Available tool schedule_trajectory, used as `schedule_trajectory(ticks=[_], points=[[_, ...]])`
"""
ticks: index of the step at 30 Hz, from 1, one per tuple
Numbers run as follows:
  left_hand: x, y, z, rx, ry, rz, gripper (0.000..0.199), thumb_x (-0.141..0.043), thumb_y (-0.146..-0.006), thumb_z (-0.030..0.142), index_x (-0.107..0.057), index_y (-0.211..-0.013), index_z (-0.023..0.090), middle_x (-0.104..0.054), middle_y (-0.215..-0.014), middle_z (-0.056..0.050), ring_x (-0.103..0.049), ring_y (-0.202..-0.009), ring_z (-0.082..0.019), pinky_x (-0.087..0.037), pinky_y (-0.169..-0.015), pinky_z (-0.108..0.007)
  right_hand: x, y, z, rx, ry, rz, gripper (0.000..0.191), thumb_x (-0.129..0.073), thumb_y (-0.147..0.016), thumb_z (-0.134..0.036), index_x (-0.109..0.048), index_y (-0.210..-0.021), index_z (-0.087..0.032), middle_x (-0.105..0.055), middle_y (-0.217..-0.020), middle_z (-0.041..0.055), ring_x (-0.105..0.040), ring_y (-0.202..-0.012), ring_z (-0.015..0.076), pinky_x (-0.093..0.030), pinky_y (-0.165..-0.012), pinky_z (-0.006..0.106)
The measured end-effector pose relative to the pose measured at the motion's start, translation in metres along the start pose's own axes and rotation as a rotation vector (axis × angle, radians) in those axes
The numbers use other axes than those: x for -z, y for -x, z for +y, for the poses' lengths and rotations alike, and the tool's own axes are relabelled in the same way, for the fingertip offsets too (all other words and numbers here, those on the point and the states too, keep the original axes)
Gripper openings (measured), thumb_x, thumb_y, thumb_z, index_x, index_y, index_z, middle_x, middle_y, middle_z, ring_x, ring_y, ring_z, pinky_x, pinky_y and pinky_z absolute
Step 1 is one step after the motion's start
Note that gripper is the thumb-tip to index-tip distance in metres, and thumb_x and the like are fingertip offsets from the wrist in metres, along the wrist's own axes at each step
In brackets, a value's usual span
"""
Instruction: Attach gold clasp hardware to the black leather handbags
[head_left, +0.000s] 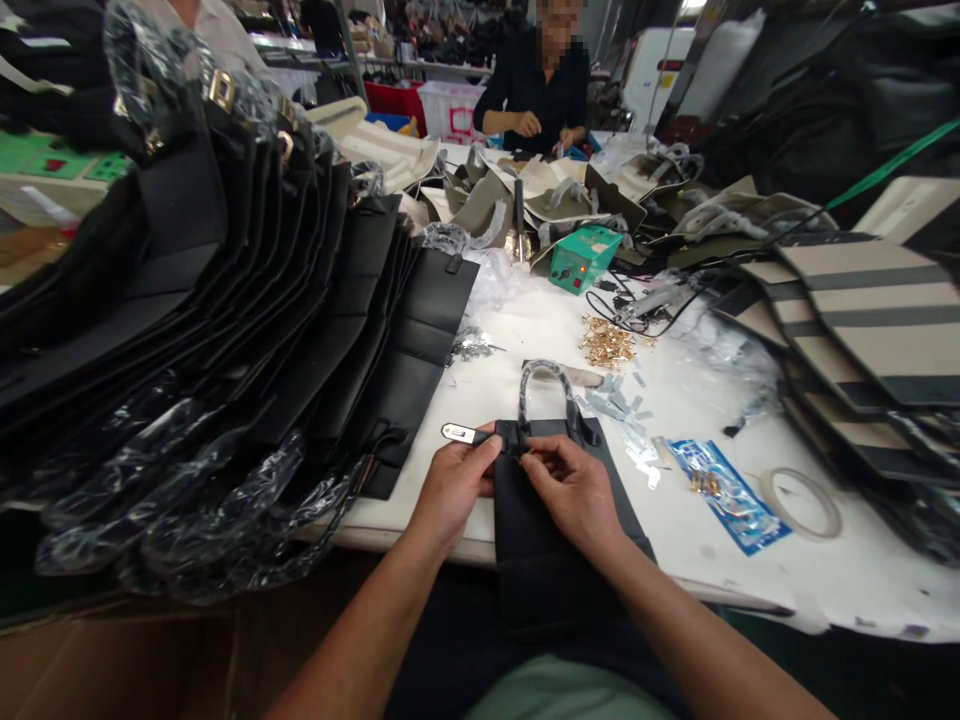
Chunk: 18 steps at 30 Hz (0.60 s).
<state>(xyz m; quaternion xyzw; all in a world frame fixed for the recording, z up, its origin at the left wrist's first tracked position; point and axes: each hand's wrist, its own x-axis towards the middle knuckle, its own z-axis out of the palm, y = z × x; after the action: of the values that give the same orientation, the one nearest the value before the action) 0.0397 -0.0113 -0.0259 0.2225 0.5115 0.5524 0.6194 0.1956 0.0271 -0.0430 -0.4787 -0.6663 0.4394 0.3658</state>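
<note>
A black bag panel (544,545) with a plastic-wrapped handle (546,368) lies over the table's front edge. My left hand (459,485) is closed on the panel's upper left edge, its thumb on a black strap whose tip carries a pale metal plate (459,433). Beside the handle's base, my right hand (574,490) pinches at the panel's top; whatever is between thumb and forefinger is too small to make out.
Black panels (300,300) are piled at left, striped ones (877,310) at right. Beyond my hands are gold fittings (607,343), metal strips (619,405) and a green box (585,258). A tape roll (801,503) lies by a blue packet (727,495). A person (536,90) sits opposite.
</note>
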Motion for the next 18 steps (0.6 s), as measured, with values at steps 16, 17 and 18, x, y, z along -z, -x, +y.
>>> schedule_trajectory(ticks=[16, 17, 18], points=[[-0.004, -0.002, -0.019, -0.124, -0.125, 0.194, 0.041, -0.066, -0.082, 0.035, -0.069, -0.117, 0.013, -0.073, -0.077, -0.005, -0.064, -0.067, -0.015, -0.048, -0.055, -0.021, 0.0, -0.009, -0.031, 0.164, 0.438, -0.123, 0.013, -0.056, -0.083, -0.018, -0.067, -0.09, -0.02, -0.065, -0.072, 0.0011, -0.061, -0.064, 0.0161, -0.043, -0.06, 0.025], [-0.004, -0.003, -0.02, -0.133, -0.132, 0.206, 0.04, -0.067, -0.082, 0.035, -0.07, -0.116, 0.013, -0.073, -0.077, -0.005, -0.065, -0.069, -0.016, -0.049, -0.057, -0.021, 0.0, -0.01, -0.03, 0.149, 0.421, -0.115, 0.012, -0.057, -0.083, -0.019, -0.067, -0.09, -0.02, -0.065, -0.072, 0.0013, -0.061, -0.064, 0.0163, -0.044, -0.061, 0.026], [-0.003, -0.004, -0.021, -0.14, -0.127, 0.211, 0.041, -0.067, -0.082, 0.036, -0.07, -0.116, 0.014, -0.073, -0.077, -0.005, -0.066, -0.071, -0.017, -0.05, -0.059, -0.022, 0.0, -0.011, -0.028, 0.114, 0.377, -0.111, 0.013, -0.057, -0.083, -0.02, -0.067, -0.091, -0.019, -0.065, -0.071, 0.0012, -0.06, -0.063, 0.0164, -0.044, -0.06, 0.026]])
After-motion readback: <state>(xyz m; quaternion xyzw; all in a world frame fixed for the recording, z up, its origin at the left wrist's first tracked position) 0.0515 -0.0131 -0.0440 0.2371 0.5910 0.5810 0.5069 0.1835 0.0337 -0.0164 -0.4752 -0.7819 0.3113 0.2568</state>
